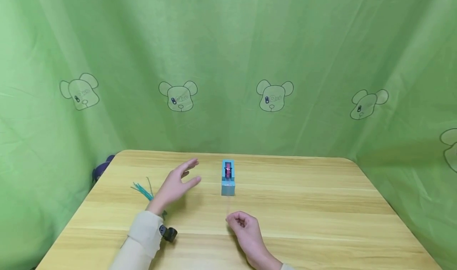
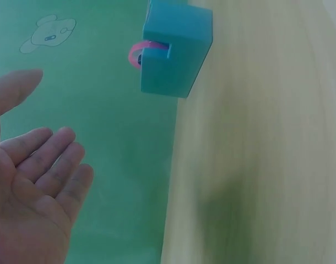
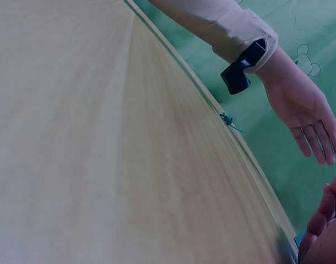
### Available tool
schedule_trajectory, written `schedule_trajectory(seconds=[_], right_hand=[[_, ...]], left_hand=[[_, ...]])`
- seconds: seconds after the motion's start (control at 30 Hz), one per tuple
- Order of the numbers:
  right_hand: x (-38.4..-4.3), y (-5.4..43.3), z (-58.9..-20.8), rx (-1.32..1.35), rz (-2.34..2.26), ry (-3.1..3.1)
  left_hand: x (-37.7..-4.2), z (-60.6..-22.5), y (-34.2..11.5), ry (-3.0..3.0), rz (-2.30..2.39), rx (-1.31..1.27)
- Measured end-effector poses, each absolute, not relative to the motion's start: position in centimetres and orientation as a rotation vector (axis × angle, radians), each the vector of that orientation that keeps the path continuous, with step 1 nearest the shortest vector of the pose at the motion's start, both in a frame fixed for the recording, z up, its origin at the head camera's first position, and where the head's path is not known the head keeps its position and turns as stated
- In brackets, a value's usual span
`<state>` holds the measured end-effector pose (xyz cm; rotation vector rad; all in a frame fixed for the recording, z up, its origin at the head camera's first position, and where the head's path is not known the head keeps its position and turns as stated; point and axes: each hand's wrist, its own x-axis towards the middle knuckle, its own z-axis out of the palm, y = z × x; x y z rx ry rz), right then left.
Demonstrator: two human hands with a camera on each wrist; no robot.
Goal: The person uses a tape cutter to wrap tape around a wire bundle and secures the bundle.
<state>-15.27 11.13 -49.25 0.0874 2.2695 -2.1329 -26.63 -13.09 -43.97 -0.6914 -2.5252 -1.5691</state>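
A blue tape dispenser (image 1: 228, 188) with a pink roll core (image 1: 228, 170) stands toward the back of the table. From its front a faint strip of clear tape (image 1: 228, 206) runs toward me. My right hand (image 1: 246, 234) pinches the near end of that strip between thumb and curled index finger, in front of the dispenser. To the left of the dispenser my left hand (image 1: 179, 184) hovers over the table, thumb and fingers spread apart. The left wrist view shows its bare palm (image 2: 36, 214), with the dispenser apart from it.
Teal twist ties (image 1: 143, 190) lie on the wooden table (image 1: 303, 210), partly hidden behind my left forearm. A black wrist camera (image 1: 168, 233) juts from the left sleeve. Green curtain (image 1: 228, 44) surrounds the table, and a dark purple object (image 1: 101, 170) shows past its left edge.
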Motion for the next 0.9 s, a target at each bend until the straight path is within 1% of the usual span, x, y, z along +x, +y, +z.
schedule_trajectory(seconds=[0.33, 0.57, 0.9], right_hand=[[-15.2, 11.1, -48.9, 0.075, -2.126, 2.235], [-15.2, 11.1, -48.9, 0.081, -2.123, 2.243], [-15.2, 11.1, -48.8, 0.088, -2.117, 2.247]], left_hand=[[-26.5, -43.5, -14.5, -2.53, -1.507, -0.694], [-26.4, -43.7, -15.2, -2.532, -1.46, -0.721], [-26.3, -44.0, -16.2, -2.548, -1.455, -0.693]])
